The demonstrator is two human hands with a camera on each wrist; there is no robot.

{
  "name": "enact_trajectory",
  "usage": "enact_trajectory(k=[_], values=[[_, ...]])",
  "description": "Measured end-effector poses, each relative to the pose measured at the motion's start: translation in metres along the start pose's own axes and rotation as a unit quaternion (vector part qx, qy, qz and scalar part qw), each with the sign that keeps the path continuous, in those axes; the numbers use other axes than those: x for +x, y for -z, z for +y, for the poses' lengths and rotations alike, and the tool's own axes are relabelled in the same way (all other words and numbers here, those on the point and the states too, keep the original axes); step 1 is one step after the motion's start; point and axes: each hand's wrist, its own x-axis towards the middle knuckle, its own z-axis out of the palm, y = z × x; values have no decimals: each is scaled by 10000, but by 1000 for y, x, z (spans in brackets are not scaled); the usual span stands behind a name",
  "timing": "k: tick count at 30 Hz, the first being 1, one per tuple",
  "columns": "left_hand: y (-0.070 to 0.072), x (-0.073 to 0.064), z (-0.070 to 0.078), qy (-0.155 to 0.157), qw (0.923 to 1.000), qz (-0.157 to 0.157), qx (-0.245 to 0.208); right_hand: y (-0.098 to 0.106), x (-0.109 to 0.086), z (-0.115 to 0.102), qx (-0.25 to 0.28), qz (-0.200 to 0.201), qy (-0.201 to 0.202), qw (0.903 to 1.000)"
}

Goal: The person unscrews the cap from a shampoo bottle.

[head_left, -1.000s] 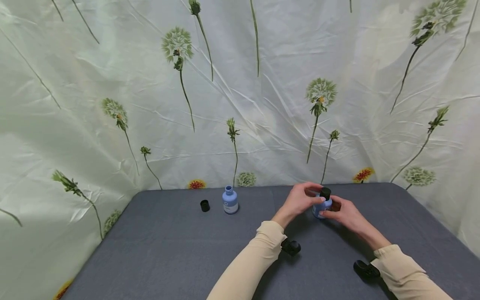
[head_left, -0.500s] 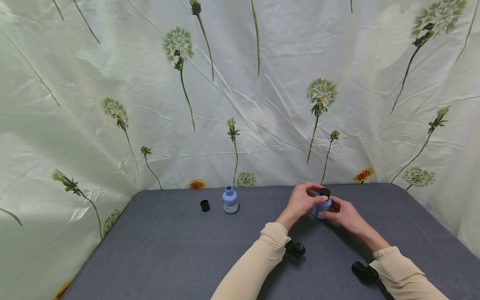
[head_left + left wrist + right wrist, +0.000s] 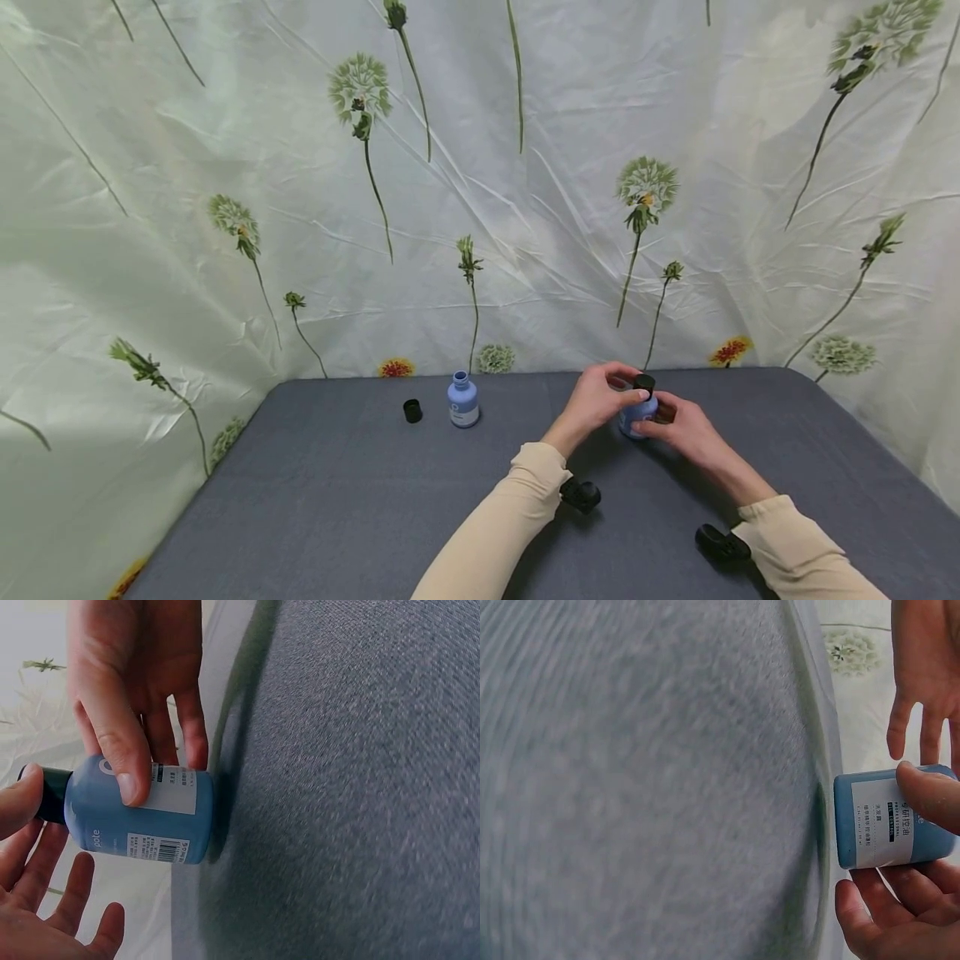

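Observation:
A small blue bottle with a white label and a black screw cap stands upright on the grey cloth, near the table's far edge on the right. My left hand pinches the cap between thumb and fingers; in the left wrist view its other fingers spread loosely below the bottle. With thumb in front and fingers behind, my right hand grips the bottle's body. The right wrist view shows the label under the right thumb, while the cap lies outside that view.
Further left stands a second blue bottle, its neck uncovered. A loose black cap sits beside it on the grey tabletop. Behind the table hangs a pale curtain printed with dandelions. Black wrist devices hang below both sleeves.
Both hands and the bottle between them have shifted slightly left. The left thumb and fingers stay at the cap. The other bottle and the loose cap have not moved on the table.

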Motion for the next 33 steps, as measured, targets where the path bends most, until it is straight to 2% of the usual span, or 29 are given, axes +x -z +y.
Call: enact_trajectory(k=[7, 11, 22, 28, 33], values=[[11, -2, 4, -33, 9999, -28, -133, -8, -1, -8, 109, 144, 158, 9997], [18, -3, 4, -56, 9997, -90, -201, -13, -2, -13, 0, 321, 264, 9991], [44, -9, -6, -210, 9993, -266, -183, -32, 1, -24, 166, 410, 465, 9979], [59, -15, -11, -227, 9989, -252, -319, -46, 4, -30, 269, 454, 557, 9971], [70, -21, -14, -245, 9987, -301, -337, -56, 4, -37, 467, 446, 520, 9966]])
